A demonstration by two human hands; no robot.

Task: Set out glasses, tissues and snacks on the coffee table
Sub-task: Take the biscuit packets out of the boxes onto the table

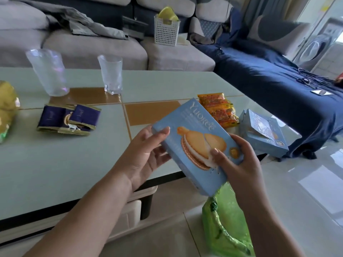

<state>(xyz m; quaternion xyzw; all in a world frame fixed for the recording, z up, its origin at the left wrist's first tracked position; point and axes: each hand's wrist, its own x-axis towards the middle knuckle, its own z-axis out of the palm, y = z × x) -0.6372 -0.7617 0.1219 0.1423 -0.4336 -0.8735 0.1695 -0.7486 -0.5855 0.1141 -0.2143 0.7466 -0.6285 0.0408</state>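
I hold the blue box [196, 145] in both hands, left hand [146, 154] and right hand [239, 164]. It says "Yuogee". Smaller words are too blurry.

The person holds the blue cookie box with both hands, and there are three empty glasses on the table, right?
Not quite. The head view shows two glasses on the table, not three. The rest is right: the left hand and right hand hold the blue cookie box.

Blue biscuit box [196, 145] tilted above table edge, two upright glasses [110, 76] behind
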